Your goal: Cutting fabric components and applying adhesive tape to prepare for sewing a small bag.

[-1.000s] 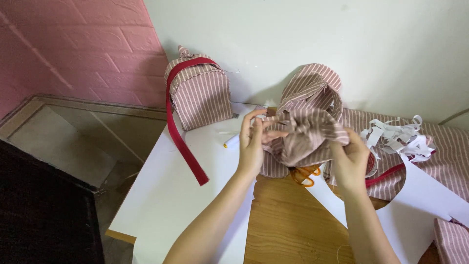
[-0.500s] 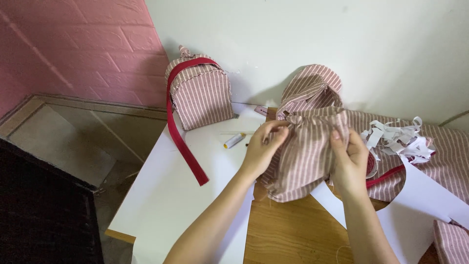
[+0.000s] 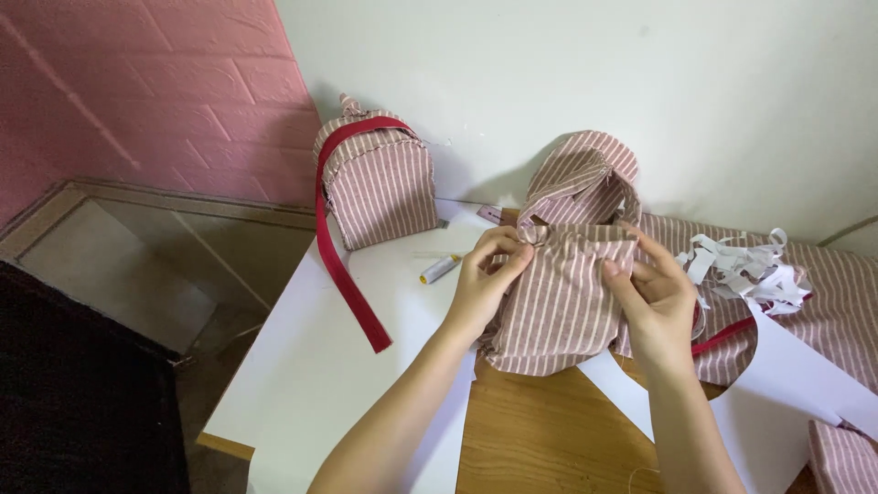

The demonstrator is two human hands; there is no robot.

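A: What was on the wooden table at that moment?

B: The biggest thing was the white paper sheet, which covered the left part of the table. Behind the sheet, against the wall, stood a finished small striped backpack, and its red strap hung down over the paper. To the right of the sheet lay more striped fabric with a heap of white paper scraps on it. A small yellow-white marker lay on the sheet, near the backpack.

A: And the hands?

B: Both were closed on the striped fabric pouch, at the right edge of the sheet. The left hand pinched its top left corner, and the right hand held the top right edge between thumb and fingers. The pouch hung flat between them, in front of a rounded striped flap.

A: Which step was it, in your opinion?

B: I think the person was straightening the top edge of the pouch, perhaps to fold or align it. This is my judgement only.

A: What did the next move call for?

B: It seemed to need an even pull from both hands, so that the stripes stayed straight and the edge did not wrinkle.
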